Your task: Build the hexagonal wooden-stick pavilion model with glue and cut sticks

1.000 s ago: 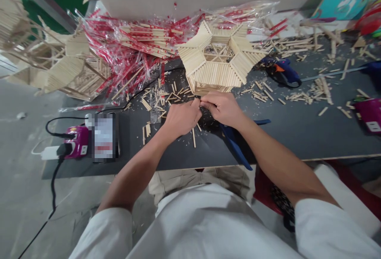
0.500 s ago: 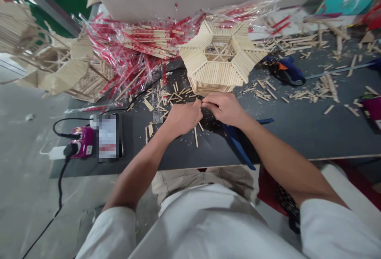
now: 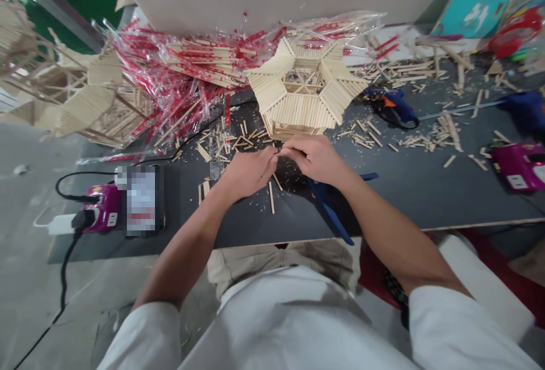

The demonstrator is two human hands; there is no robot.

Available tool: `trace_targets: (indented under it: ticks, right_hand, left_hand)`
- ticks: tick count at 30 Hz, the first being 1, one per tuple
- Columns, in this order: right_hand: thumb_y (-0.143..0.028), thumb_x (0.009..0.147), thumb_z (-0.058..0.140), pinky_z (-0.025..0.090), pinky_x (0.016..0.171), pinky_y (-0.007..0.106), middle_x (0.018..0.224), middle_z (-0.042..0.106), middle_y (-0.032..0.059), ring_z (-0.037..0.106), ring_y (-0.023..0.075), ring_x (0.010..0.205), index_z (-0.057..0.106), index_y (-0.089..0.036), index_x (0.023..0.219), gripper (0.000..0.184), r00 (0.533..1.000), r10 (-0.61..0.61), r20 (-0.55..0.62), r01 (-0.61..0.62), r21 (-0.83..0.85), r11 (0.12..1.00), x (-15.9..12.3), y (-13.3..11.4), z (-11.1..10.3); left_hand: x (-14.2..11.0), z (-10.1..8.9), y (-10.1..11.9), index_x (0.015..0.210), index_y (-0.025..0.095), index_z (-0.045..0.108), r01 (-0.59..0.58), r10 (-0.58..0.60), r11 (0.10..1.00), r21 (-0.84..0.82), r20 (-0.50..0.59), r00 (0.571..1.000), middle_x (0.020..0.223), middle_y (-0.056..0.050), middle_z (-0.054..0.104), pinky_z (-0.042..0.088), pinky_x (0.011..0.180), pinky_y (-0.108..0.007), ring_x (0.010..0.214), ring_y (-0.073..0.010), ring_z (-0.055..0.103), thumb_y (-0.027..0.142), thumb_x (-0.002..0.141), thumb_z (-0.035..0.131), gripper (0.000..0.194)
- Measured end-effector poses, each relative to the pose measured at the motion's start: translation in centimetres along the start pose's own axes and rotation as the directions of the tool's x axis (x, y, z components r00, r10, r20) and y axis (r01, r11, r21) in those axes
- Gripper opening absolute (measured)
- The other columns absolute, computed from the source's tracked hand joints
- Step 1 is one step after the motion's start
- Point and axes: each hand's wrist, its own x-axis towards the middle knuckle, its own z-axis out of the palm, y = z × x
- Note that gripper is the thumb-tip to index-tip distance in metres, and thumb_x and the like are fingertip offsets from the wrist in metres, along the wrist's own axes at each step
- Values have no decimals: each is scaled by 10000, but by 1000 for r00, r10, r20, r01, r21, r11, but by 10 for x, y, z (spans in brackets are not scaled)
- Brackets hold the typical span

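Note:
My left hand (image 3: 252, 171) and my right hand (image 3: 314, 157) meet fingertip to fingertip above the dark tabletop. Both are closed in a pinch around what looks like a small piece of wooden stick, mostly covered by the fingers. Just beyond them stands a star-shaped model (image 3: 298, 112) built from rows of pale sticks, with an open lattice in its middle. Under my right wrist lies a tool with blue handles (image 3: 331, 214); its head is hidden in shadow. A short loose stick (image 3: 271, 197) rests on the table below my left fingers.
Chopsticks in red-printed plastic wrappers (image 3: 191, 66) are heaped at the back. A blue glue gun (image 3: 394, 106) lies to the right among cut stick pieces. A phone (image 3: 147, 202) and a purple power adapter (image 3: 102, 205) sit left. Another stick model (image 3: 85, 103) stands at far left.
The view has turned slightly to the right, so the scene sits further left. My hands stay pinched together in front of the star-shaped model, with only slight finger movement.

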Motion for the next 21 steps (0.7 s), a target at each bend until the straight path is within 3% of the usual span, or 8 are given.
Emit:
trace_targets:
  ticks: [3, 5, 7, 9, 12, 17, 19, 21]
  right_hand:
    - [-374, 1072, 535, 415, 679, 289, 746, 679, 11, 580, 151, 672, 712, -186, 884, 319, 992, 126, 7, -126, 43, 991, 3, -6, -10]
    - [-371, 1064, 539, 410, 656, 287, 722, 691, 5, 579, 147, 635, 738, -184, 910, 314, 971, 221, 92, -227, 61, 972, 2, -13, -21]
    - [-384, 1062, 537, 439, 670, 297, 823, 750, 27, 628, 164, 675, 772, -192, 1056, 304, 930, 299, 212, -307, 3, 952, -5, -21, -35]
    - [-424, 1058, 542, 512, 781, 339, 1062, 784, 81, 705, 223, 862, 737, -203, 1271, 364, 892, 358, 277, -335, -127, 934, -21, -30, -49]
    - [-523, 1045, 553, 513, 1052, 491, 1394, 674, 157, 636, 345, 1267, 511, -207, 1567, 611, 875, 455, 165, -383, -341, 859, -63, -40, -61]
    - [-808, 883, 606, 345, 1200, 706, 1661, 331, 316, 309, 545, 1531, 299, -68, 1658, 1115, 839, 528, 135, -338, -630, 699, -135, -49, -48]
    - [-774, 880, 633, 316, 1216, 716, 1659, 313, 327, 293, 556, 1531, 241, -42, 1668, 1144, 841, 528, 113, -329, -668, 667, -148, -53, -39]
    - [-636, 947, 609, 342, 1214, 688, 1594, 384, 331, 350, 537, 1497, 253, -11, 1650, 1006, 849, 519, 104, -318, -683, 658, -149, -58, -33]
  left_hand:
    - [-3, -1, -6, 1265, 186, 589, -3, 3, 1000, -9, 1, 1000, 1097, -100, 765, 481, 748, -314, 938, -233, 735, 373, 1134, 246, 412]
    - [-4, 1, -10, 1256, 191, 600, -10, 10, 1000, -9, 12, 1000, 1092, -99, 769, 491, 763, -320, 958, -241, 739, 337, 1124, 279, 377]
    - [-4, 3, -12, 1292, 198, 592, -22, 22, 999, -33, -9, 1000, 1106, -96, 772, 498, 779, -320, 962, -235, 742, 321, 1118, 297, 364]
    - [-5, 4, -14, 1317, 194, 580, -11, 7, 998, -66, -59, 998, 1126, -99, 770, 505, 789, -319, 940, -219, 741, 323, 1122, 278, 382]
    - [-5, 4, -15, 1276, 175, 586, 25, -38, 994, -108, -117, 992, 1083, -102, 765, 507, 780, -323, 875, -205, 733, 337, 1126, 241, 409]
    - [-5, -1, -13, 1320, 175, 550, 53, -67, 987, -150, -90, 994, 811, -43, 715, 453, 665, -303, 678, -189, 666, 357, 1126, 242, 408]
    - [-6, -3, -11, 1330, 180, 542, 48, -64, 984, -171, -91, 994, 797, -34, 700, 438, 650, -298, 649, -180, 642, 363, 1127, 240, 407]
    - [-6, -4, -10, 1306, 189, 552, 36, -56, 982, -184, -103, 993, 824, -36, 699, 440, 663, -299, 654, -173, 635, 359, 1126, 244, 396]
